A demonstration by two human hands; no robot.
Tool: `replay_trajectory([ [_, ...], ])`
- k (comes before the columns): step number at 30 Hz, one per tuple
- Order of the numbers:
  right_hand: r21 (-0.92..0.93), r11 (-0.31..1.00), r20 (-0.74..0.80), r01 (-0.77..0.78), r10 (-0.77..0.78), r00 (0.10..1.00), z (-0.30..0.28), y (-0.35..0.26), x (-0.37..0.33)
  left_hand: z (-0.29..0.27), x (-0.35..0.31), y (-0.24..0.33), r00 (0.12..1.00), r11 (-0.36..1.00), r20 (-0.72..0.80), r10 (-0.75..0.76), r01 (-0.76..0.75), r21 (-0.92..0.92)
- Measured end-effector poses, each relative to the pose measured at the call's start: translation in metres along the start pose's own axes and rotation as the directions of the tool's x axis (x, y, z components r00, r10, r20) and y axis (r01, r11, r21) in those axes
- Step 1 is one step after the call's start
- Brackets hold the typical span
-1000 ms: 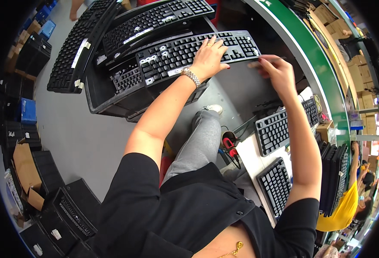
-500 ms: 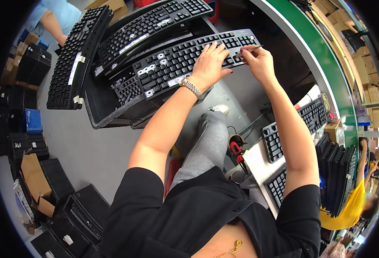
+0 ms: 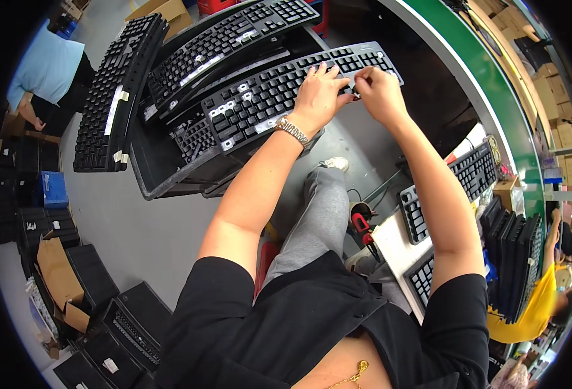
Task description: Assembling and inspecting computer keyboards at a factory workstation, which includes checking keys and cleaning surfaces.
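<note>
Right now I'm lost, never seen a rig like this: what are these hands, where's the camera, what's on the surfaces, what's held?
There's no machine here: these are a person's two bare hands. The view comes from the left of two head-worn fisheye cameras looking down, so straight edges bend near the rim.

The left hand lies spread on a dark keyboard, which sits over a black bin. The right hand is pinched near its right part; whether it holds anything small is hidden. On the right, other keyboards, one black, lie by a white table.
</note>
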State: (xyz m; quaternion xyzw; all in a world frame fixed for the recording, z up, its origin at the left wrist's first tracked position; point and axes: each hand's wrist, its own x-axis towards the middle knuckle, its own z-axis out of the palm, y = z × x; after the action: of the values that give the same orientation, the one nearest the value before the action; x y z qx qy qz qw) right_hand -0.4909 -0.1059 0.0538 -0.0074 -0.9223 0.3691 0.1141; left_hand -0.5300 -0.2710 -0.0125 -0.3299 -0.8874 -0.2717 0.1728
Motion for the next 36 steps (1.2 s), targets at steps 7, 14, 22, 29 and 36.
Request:
replay_trajectory([
  [7, 0.592, 0.723, 0.097, -0.357, 0.376, 0.922, 0.0, 0.028, 0.001, 0.002, 0.001, 0.004, 1.0, 0.999, -0.017, 0.006, -0.006, 0.037],
  [14, 0.796, 0.39, 0.155, -0.464, 0.609, 0.778, 0.011, 0.035, 0.001, 0.008, 0.003, 0.001, 0.998, 0.999, -0.056, -0.007, 0.008, 0.031],
  [22, 0.851, 0.295, 0.116, -0.435, 0.701, 0.704, 0.005, 0.015, -0.018, -0.008, -0.003, 0.011, 0.987, 0.997, -0.144, 0.072, -0.069, 0.026],
  [29, 0.857, 0.463, 0.011, -0.228, 0.426, 0.905, -0.076, 0.008, -0.116, -0.062, -0.026, 0.097, 0.972, 0.493, 0.171, -0.162, 0.23, -0.839],
  [36, 0.528, 0.821, -0.11, -0.216, 0.319, 0.941, -0.139, -0.008, -0.275, -0.042, -0.07, 0.207, 0.845, -0.109, 0.526, 0.098, 0.534, -0.838],
])
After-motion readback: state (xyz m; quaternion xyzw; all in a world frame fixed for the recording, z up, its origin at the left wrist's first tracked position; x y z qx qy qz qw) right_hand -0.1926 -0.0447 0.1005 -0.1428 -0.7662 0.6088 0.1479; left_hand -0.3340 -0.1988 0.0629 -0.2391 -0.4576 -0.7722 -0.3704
